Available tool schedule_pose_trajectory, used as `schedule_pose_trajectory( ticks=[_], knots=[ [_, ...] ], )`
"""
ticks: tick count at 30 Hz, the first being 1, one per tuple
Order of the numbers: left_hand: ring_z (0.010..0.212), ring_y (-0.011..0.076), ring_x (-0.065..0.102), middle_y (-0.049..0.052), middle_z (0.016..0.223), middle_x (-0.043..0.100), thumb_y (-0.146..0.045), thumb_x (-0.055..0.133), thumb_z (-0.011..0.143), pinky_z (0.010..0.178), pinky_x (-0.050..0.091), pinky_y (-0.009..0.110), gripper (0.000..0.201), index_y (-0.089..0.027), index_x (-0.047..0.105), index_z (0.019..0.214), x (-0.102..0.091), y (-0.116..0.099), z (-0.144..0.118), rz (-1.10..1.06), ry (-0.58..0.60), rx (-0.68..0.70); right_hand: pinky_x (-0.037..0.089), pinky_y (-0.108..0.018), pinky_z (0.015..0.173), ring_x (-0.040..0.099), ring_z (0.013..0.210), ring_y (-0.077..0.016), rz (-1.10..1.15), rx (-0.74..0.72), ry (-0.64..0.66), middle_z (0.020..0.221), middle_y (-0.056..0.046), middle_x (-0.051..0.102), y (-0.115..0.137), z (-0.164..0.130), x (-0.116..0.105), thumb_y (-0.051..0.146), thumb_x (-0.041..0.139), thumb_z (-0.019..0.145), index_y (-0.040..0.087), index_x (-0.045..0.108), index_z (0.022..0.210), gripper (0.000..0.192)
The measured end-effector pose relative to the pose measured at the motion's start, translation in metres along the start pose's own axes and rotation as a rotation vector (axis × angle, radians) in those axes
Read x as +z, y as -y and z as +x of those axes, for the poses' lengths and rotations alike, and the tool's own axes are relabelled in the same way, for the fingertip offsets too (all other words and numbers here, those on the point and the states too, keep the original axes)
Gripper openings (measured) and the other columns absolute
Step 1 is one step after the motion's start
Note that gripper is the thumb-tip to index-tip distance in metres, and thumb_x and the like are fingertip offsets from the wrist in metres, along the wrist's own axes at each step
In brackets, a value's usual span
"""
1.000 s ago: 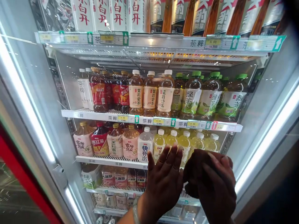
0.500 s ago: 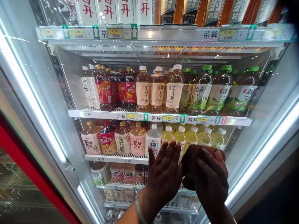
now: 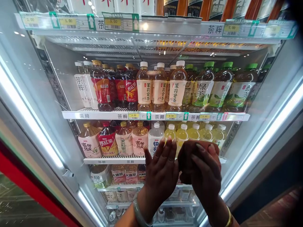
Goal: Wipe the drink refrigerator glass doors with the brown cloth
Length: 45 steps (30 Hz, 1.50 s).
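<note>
Hovering flat left hand (image 3: 162, 171); right hand (image 3: 201, 170) curled, contents hidden.

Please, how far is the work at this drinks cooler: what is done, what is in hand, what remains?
Done: the glass door is open, and the shelves are filled in rows. In hand: the left hand is spread flat before the yellow bottles on the middle shelf; the right hand curls beside it, its grip unclear. Left: neither hand visibly holds a bottle yet.
</note>
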<state>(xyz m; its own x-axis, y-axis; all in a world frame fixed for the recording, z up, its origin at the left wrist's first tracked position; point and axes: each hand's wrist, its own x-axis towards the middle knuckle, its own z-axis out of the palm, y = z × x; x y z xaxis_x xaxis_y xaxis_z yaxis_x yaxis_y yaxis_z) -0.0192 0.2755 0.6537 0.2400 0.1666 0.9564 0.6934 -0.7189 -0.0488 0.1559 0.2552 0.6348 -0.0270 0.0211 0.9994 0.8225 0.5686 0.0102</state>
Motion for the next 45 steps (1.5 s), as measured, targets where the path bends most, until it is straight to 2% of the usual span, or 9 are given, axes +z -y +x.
schedule_pose_trajectory(
  ticks=[5, 11, 15, 19, 24, 31, 35, 39, 45],
  knots=[
    [0.163, 0.0197, 0.019, 0.012, 0.165, 0.040, -0.014, 0.051, 0.102, 0.135, -0.008, 0.049, 0.063, -0.010, 0.033, 0.162, -0.005, 0.006, -0.002, -0.023, -0.014, -0.014, 0.039, -0.061, 0.128, 0.053, 0.147, -0.0308, -0.022, 0.012, -0.015, 0.150, -0.007, 0.063, 0.014, 0.029, 0.016, 0.011, 0.064, 0.095, 0.023, 0.070, 0.129, 0.036],
    [0.164, 0.0179, 0.017, 0.007, 0.171, 0.028, -0.014, 0.046, 0.103, 0.135, -0.008, 0.046, 0.061, -0.013, 0.033, 0.162, -0.009, 0.015, -0.007, -0.042, 0.001, -0.020, 0.041, -0.046, 0.129, 0.043, 0.154, -0.0266, -0.016, -0.080, 0.078, 0.149, -0.008, 0.063, 0.027, -0.003, 0.024, 0.013, 0.060, 0.099, 0.019, 0.070, 0.127, 0.030],
    [0.164, 0.0170, 0.016, 0.006, 0.171, 0.029, -0.013, 0.049, 0.102, 0.135, -0.007, 0.045, 0.064, -0.015, 0.031, 0.163, -0.012, 0.019, -0.008, -0.036, -0.005, -0.043, 0.042, -0.046, 0.128, 0.050, 0.150, -0.0255, -0.020, -0.063, 0.085, 0.145, -0.009, 0.066, 0.021, -0.011, 0.015, 0.015, 0.062, 0.099, 0.019, 0.071, 0.124, 0.027],
    [0.164, 0.0183, 0.015, 0.005, 0.172, 0.027, -0.014, 0.050, 0.102, 0.136, -0.004, 0.044, 0.066, -0.016, 0.028, 0.164, -0.019, 0.024, -0.010, -0.017, 0.002, -0.062, 0.044, -0.051, 0.127, 0.060, 0.140, -0.0248, -0.003, -0.029, 0.052, 0.146, -0.009, 0.065, 0.025, 0.014, 0.019, 0.013, 0.063, 0.097, 0.020, 0.070, 0.127, 0.031],
    [0.164, 0.0240, 0.012, 0.006, 0.175, 0.020, -0.016, 0.051, 0.102, 0.135, 0.015, 0.036, 0.070, -0.013, 0.024, 0.166, -0.030, 0.037, -0.013, -0.031, 0.028, -0.028, 0.048, -0.050, 0.124, 0.047, 0.152, -0.0265, -0.012, -0.043, 0.046, 0.149, -0.006, 0.064, 0.048, 0.026, 0.044, 0.014, 0.060, 0.099, 0.024, 0.067, 0.132, 0.036],
    [0.164, 0.0247, 0.015, 0.004, 0.174, 0.021, -0.011, 0.051, 0.099, 0.135, 0.019, 0.038, 0.072, -0.016, 0.025, 0.166, -0.035, 0.048, -0.019, -0.015, 0.019, -0.019, 0.050, -0.046, 0.123, 0.048, 0.151, -0.0245, -0.008, -0.074, 0.115, 0.145, -0.005, 0.067, 0.052, -0.007, 0.042, 0.016, 0.060, 0.100, 0.024, 0.069, 0.129, 0.031],
    [0.164, 0.0243, 0.016, 0.005, 0.174, 0.023, -0.009, 0.053, 0.098, 0.134, 0.019, 0.036, 0.073, -0.015, 0.025, 0.166, -0.040, 0.050, -0.019, -0.023, 0.010, -0.041, 0.048, -0.049, 0.124, 0.049, 0.151, -0.0255, -0.031, -0.030, 0.057, 0.150, -0.005, 0.063, 0.049, 0.006, 0.040, 0.014, 0.062, 0.099, 0.025, 0.068, 0.130, 0.034],
    [0.164, 0.0245, 0.013, 0.006, 0.174, 0.022, -0.012, 0.051, 0.100, 0.135, 0.018, 0.038, 0.071, -0.015, 0.024, 0.166, -0.047, 0.055, -0.021, -0.026, 0.014, -0.063, 0.047, -0.050, 0.125, 0.045, 0.153, -0.0256, -0.031, -0.032, 0.056, 0.150, -0.003, 0.063, 0.064, 0.023, 0.058, 0.015, 0.059, 0.100, 0.027, 0.067, 0.133, 0.036],
    [0.164, 0.0216, 0.012, 0.004, 0.174, 0.020, -0.011, 0.050, 0.101, 0.135, 0.012, 0.036, 0.069, -0.017, 0.026, 0.166, -0.051, 0.062, -0.027, -0.010, 0.027, -0.080, 0.048, -0.046, 0.124, 0.053, 0.146, -0.0245, 0.007, -0.092, 0.128, 0.142, -0.006, 0.068, 0.073, 0.001, 0.063, 0.017, 0.060, 0.101, 0.022, 0.069, 0.129, 0.030]
  ],
)
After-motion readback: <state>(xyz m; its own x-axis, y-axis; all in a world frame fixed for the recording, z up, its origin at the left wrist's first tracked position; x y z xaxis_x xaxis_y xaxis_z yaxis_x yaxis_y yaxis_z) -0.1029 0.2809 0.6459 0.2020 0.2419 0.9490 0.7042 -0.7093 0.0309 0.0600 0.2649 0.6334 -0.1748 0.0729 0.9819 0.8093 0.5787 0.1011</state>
